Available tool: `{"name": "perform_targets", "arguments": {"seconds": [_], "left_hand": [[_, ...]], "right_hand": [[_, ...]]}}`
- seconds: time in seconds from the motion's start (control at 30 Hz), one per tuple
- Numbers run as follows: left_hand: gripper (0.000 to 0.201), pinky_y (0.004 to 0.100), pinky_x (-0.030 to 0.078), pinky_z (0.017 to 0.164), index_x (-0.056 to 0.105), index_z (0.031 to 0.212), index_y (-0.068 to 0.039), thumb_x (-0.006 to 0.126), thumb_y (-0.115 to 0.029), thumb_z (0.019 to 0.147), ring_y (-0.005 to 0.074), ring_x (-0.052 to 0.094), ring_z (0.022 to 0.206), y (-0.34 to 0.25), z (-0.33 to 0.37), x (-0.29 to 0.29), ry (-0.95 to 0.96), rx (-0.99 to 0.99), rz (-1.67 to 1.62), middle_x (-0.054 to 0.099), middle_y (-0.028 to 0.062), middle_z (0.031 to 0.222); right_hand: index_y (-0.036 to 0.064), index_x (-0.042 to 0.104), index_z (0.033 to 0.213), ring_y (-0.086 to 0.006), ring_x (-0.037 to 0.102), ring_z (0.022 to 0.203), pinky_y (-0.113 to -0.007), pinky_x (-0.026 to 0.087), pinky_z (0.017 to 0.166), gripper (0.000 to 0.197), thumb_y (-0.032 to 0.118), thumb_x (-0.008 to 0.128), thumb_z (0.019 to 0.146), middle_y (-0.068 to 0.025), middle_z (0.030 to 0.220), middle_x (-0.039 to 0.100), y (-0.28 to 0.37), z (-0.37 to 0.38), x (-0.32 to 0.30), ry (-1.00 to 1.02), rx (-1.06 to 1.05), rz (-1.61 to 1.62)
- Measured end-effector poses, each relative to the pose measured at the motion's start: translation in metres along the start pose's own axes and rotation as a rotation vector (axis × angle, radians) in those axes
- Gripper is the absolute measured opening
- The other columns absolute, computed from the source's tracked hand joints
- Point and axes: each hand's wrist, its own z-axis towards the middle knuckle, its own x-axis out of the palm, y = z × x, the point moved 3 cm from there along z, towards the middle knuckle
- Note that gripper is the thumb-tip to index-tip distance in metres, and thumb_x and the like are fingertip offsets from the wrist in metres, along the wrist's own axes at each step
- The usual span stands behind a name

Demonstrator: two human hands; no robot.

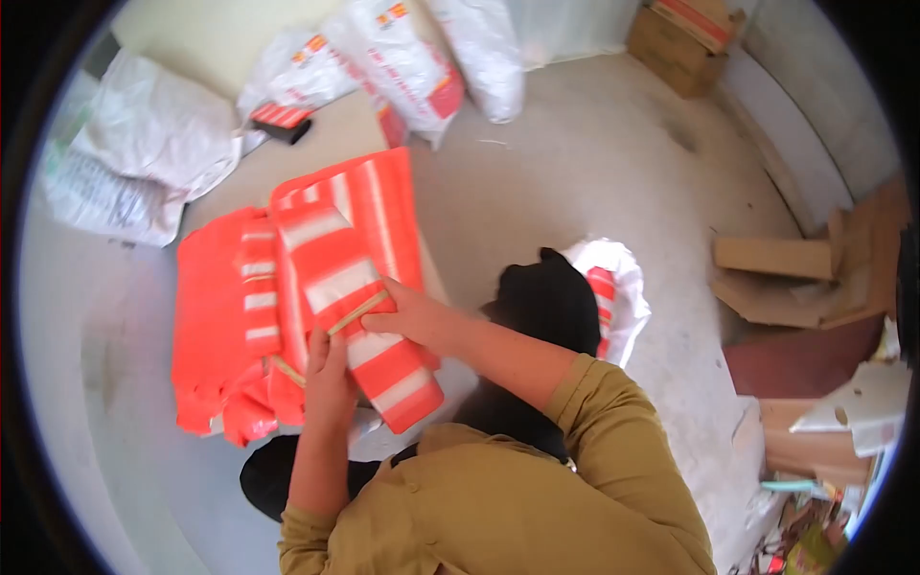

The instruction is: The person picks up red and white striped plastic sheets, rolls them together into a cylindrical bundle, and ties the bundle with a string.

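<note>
A long folded bundle of red plastic bags with white stripes (pixel 328 251) lies slantwise in front of me, across a stack of similar bags (pixel 395 196). A yellowish elastic band (pixel 358 312) stretches over the middle of the bundle. My right hand (pixel 410 314) pinches the band's right end at the bundle's edge. At its left end, my left hand (pixel 331 369) has closed fingers on the band, beside the bundle. To the left sits a bigger pile of red bags (pixel 213 316), with another yellowish band (pixel 287 370) near its lower right edge.
White printed sacks (pixel 398 72) and a crumpled white sack (pixel 158 134) stand behind the pile. A small striped bundle (pixel 283 120) lies near them. An open white sack (pixel 628 292) with striped bags stands by my right leg. Cardboard boxes (pixel 676 50) and cardboard pieces (pixel 776 257) are at the right.
</note>
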Motion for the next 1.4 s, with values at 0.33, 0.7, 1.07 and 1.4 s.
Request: {"name": "perform_targets", "arguments": {"seconds": [0.33, 0.7, 1.07, 1.4], "left_hand": [[0.063, 0.0452, 0.038, 0.108, 0.045, 0.142, -0.003, 0.068, -0.017, 0.085, 0.0375, 0.045, 0.132, 0.006, 0.017, 0.026, 0.198, 0.119, 0.575, 0.046, 0.0207, 0.143], [0.070, 0.0578, 0.024, 0.114, 0.046, 0.144, -0.011, 0.066, -0.033, 0.080, 0.0421, 0.029, 0.143, 0.079, 0.000, 0.034, 0.182, 0.283, 1.252, 0.033, 0.0209, 0.155], [0.067, 0.0553, 0.023, 0.115, 0.048, 0.142, -0.011, 0.060, -0.034, 0.081, 0.0413, 0.030, 0.143, 0.078, 0.001, 0.037, 0.166, 0.334, 1.238, 0.035, 0.0200, 0.154], [0.067, 0.0548, 0.020, 0.116, 0.048, 0.143, -0.013, 0.057, -0.036, 0.082, 0.0393, 0.028, 0.145, 0.078, -0.001, 0.036, 0.160, 0.300, 1.274, 0.034, 0.0180, 0.155]], "right_hand": [[0.0043, 0.035, 0.147, -0.0238, 0.059, 0.118, -0.039, 0.050, 0.098, 0.067, 0.008, 0.067, 0.088, -0.0120, 0.132, 0.057, 0.036, -0.183, -0.135, -0.478, -0.469, 0.301], [0.0062, 0.037, 0.145, -0.0228, 0.056, 0.120, -0.040, 0.049, 0.101, 0.067, 0.008, 0.068, 0.086, -0.0090, 0.131, 0.057, -0.072, -0.302, -0.236, -0.889, -0.389, 0.261], [0.0055, 0.041, 0.143, -0.0281, 0.059, 0.113, -0.044, 0.052, 0.096, 0.065, 0.006, 0.069, 0.085, -0.0135, 0.128, 0.057, -0.258, -0.277, -0.321, -1.101, 0.117, 0.057], [0.0039, 0.031, 0.151, -0.0302, 0.056, 0.115, -0.040, 0.051, 0.095, 0.079, 0.011, 0.070, 0.083, -0.0194, 0.135, 0.051, -0.201, -0.247, -0.329, -1.199, 0.191, -0.202]]}}
